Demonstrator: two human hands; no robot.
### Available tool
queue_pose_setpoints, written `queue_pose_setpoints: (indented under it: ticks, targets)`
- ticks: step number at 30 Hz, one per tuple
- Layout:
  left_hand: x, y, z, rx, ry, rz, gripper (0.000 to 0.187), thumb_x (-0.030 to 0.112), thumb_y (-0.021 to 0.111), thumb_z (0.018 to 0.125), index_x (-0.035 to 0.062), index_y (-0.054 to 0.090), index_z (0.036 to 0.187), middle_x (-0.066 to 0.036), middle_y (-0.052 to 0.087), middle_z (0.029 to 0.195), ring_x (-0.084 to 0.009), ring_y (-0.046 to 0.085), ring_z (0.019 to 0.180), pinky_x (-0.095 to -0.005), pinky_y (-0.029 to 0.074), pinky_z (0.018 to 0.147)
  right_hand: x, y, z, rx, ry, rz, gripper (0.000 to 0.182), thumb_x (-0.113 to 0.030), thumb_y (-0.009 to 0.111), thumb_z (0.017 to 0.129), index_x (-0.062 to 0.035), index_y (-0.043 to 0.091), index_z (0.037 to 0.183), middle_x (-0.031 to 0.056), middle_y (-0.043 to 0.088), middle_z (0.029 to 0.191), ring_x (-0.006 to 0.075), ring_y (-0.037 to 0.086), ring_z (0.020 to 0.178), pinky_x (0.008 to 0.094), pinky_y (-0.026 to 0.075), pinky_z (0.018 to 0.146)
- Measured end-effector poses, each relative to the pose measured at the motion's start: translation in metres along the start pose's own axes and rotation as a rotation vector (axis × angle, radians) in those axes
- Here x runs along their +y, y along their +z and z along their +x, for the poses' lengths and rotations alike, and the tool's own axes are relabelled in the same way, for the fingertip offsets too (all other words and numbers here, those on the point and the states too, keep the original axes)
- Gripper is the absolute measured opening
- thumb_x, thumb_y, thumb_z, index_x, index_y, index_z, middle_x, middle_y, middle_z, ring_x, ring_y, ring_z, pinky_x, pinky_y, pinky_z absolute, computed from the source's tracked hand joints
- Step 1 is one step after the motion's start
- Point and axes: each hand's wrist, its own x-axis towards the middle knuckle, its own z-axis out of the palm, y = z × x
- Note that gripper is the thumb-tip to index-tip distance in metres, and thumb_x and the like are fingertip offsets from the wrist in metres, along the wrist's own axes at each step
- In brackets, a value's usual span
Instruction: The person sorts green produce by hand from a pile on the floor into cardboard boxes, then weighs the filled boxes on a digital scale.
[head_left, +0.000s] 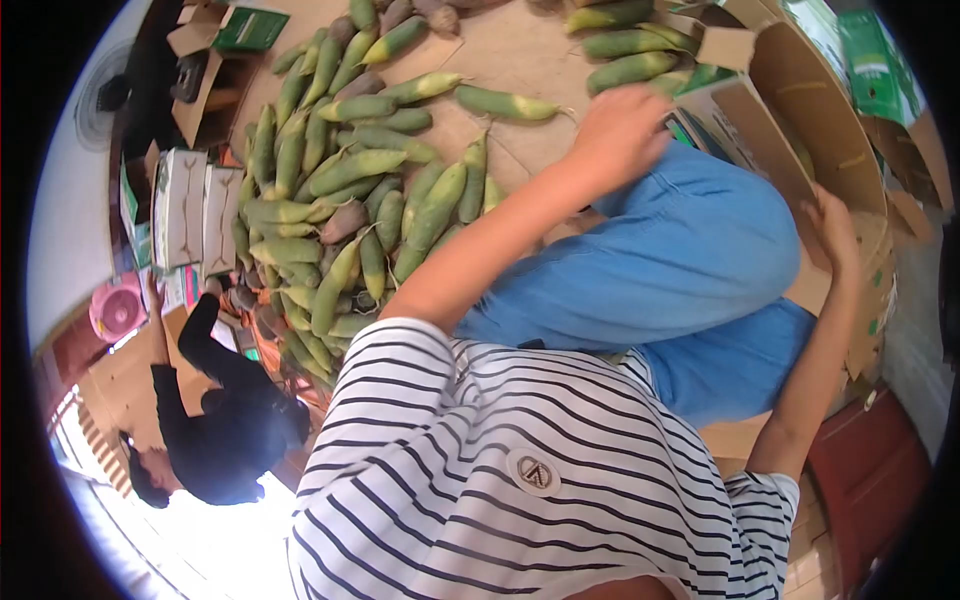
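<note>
My left hand (625, 130) reaches over my bent knee to the near left side of an open cardboard box (770, 120). Its fingers are blurred and partly hidden, so I cannot make out whether they hold anything. At the box's right side, my right hand (832, 232) has its fingers bent over the cardboard edge. Long green radishes with pale yellowish tips lie close by. One single radish (505, 103) rests just left of my left hand, and a few more radishes (630, 70) lie beyond it. The box's inside shows only in part.
A large heap of green radishes (380, 170) covers the floor at left, with some brownish ones among them. At far left are white cartons (180, 205), a pink fan (117, 308) and another person in dark clothes (235, 435). Green packaging (880, 65) stands at upper right.
</note>
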Motion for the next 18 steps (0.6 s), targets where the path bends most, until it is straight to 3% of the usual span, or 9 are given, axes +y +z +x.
queue_pose_setpoints:
  ticks: [3, 5, 6, 9, 12, 16, 18]
  targets:
    - [-0.056, -0.028, -0.119, -0.238, -0.449, 0.029, 0.036, 0.014, 0.065, 0.075, 0.0047, 0.054, 0.108, -0.017, 0.056, 0.103, -0.0368, 0.053, 0.099, -0.0415, 0.044, 0.083, -0.012, -0.006, 0.0, -0.013, 0.03, -0.084, 0.033, -0.009, 0.055, 0.083, -0.0016, 0.054, 0.116, 0.0228, 0.06, 0.104, 0.0361, 0.057, 0.099, 0.0395, 0.043, 0.083]
    - [-0.102, -0.046, -0.2, -0.178, -0.419, 0.304, 0.04, 0.018, 0.07, 0.068, 0.0018, 0.056, 0.102, -0.019, 0.057, 0.1, -0.0356, 0.056, 0.095, -0.043, 0.047, 0.08, -0.019, -0.007, -0.003, -0.022, 0.059, -0.077, 0.034, -0.009, 0.055, 0.083, -0.0019, 0.054, 0.116, 0.0228, 0.06, 0.104, 0.0362, 0.057, 0.1, 0.0396, 0.043, 0.084]
    - [-0.114, -0.059, -0.229, -0.235, -0.584, 0.403, 0.041, 0.019, 0.071, 0.068, 0.0015, 0.054, 0.102, -0.019, 0.056, 0.102, -0.0351, 0.056, 0.096, -0.043, 0.047, 0.08, -0.019, -0.007, -0.003, -0.023, 0.057, -0.081, 0.035, -0.009, 0.055, 0.083, -0.0021, 0.054, 0.117, 0.0225, 0.06, 0.105, 0.0359, 0.057, 0.1, 0.0395, 0.043, 0.084]
    - [-0.126, -0.094, -0.277, -0.291, -0.916, 0.626, 0.046, 0.023, 0.071, 0.07, 0.0011, 0.049, 0.104, -0.019, 0.055, 0.104, -0.0348, 0.054, 0.1, -0.0419, 0.047, 0.082, -0.012, -0.004, -0.002, -0.006, 0.044, -0.076, 0.035, -0.009, 0.056, 0.083, -0.0018, 0.054, 0.117, 0.0219, 0.061, 0.106, 0.0352, 0.057, 0.101, 0.0393, 0.043, 0.085]
    - [-0.143, -0.106, -0.303, -0.437, -1.206, 0.552, 0.053, 0.027, 0.073, 0.07, 0.0013, 0.046, 0.108, -0.021, 0.053, 0.111, -0.0357, 0.053, 0.105, -0.0422, 0.046, 0.085, -0.008, -0.003, 0.0, -0.002, 0.031, -0.061, 0.035, -0.009, 0.056, 0.083, -0.001, 0.054, 0.117, 0.0216, 0.06, 0.107, 0.0347, 0.057, 0.101, 0.0387, 0.043, 0.086]
    - [-0.181, -0.092, -0.332, -0.36, -1.213, 0.432, 0.067, 0.031, 0.076, 0.066, -0.0005, 0.044, 0.116, -0.024, 0.055, 0.113, -0.0371, 0.053, 0.106, -0.0436, 0.046, 0.086, -0.028, -0.011, -0.003, 0.005, 0.059, -0.086, 0.035, -0.007, 0.056, 0.082, 0.0006, 0.054, 0.115, 0.0216, 0.06, 0.106, 0.0346, 0.057, 0.1, 0.0383, 0.044, 0.085]
    - [-0.171, -0.093, -0.323, -0.342, -1.211, 0.393, 0.069, 0.031, 0.076, 0.064, -0.0022, 0.045, 0.116, -0.024, 0.057, 0.109, -0.0382, 0.055, 0.102, -0.043, 0.046, 0.086, -0.011, -0.001, -0.006, 0.031, 0.062, 0.105, 0.033, -0.005, 0.057, 0.08, -0.0002, 0.055, 0.113, 0.0206, 0.062, 0.101, 0.0345, 0.058, 0.096, 0.0389, 0.045, 0.081]
